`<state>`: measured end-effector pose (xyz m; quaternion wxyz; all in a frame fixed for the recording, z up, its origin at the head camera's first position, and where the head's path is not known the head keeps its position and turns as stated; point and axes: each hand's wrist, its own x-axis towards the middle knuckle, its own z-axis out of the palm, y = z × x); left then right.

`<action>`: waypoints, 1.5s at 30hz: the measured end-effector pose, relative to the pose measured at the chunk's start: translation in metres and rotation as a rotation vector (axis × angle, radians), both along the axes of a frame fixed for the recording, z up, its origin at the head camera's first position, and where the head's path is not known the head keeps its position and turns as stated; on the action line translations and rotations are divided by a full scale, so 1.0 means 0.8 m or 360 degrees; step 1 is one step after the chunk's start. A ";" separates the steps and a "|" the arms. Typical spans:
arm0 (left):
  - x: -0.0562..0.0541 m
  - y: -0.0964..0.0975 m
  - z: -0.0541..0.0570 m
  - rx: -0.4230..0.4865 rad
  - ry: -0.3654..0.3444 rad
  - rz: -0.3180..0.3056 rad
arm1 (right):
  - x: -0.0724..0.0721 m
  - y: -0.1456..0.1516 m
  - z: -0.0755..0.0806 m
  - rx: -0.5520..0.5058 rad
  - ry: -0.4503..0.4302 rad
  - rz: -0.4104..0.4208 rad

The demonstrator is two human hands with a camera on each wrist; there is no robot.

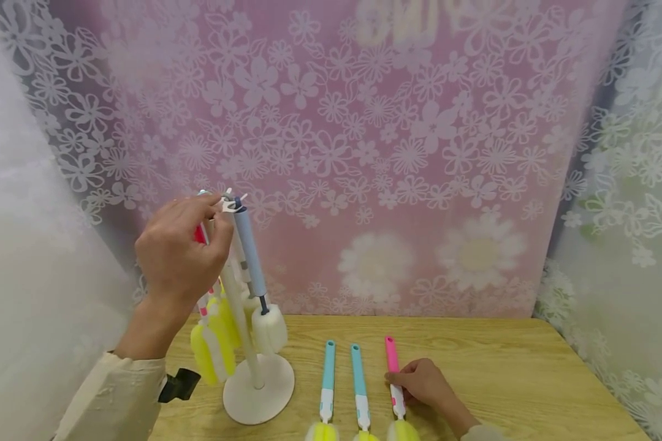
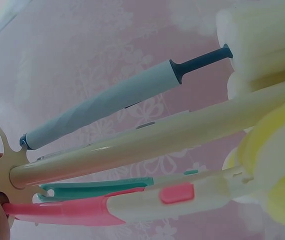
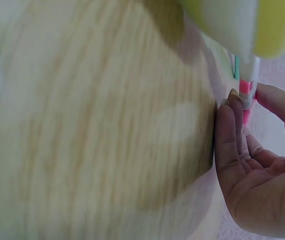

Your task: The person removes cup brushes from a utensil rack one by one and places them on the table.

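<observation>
At the top of a cream stand [image 1: 228, 288], my left hand [image 1: 182, 248] grips the hooked crown [image 2: 12, 170]. A blue-handled sponge brush [image 1: 252, 251] hangs from it on the right. On the hand's side hangs a sponge brush with a pink and white handle [image 2: 92, 207], its end close to my fingers; a teal-handled brush [image 2: 102, 187] hangs behind. My right hand [image 1: 423, 383] pinches another pink-handled sponge brush [image 1: 391, 355] between thumb and fingers, low at the table. Its yellow and white sponge head [image 3: 227, 22] shows in the right wrist view.
Two teal-handled sponge brushes [image 1: 328, 373] [image 1: 358, 380] lie side by side left of my right hand. The stand's round base [image 1: 276, 383] rests on the wooden table [image 1: 502, 367]. Behind hangs a pink flowered curtain [image 1: 331, 153], with pale sheets at both sides.
</observation>
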<state>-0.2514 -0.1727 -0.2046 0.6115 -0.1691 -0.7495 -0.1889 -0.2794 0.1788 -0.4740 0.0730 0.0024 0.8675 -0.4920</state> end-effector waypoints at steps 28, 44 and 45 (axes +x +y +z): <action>0.003 0.003 0.010 -0.0099 -0.0025 0.0074 | 0.000 0.019 0.013 -0.0256 -0.0060 0.0019; 0.009 -0.047 0.021 -0.0168 -0.0592 -0.0507 | 0.014 -0.024 0.108 -0.0638 0.0152 0.0062; 0.009 -0.048 0.021 -0.0171 -0.0600 -0.0517 | 0.016 -0.027 0.110 -0.0648 0.0162 0.0091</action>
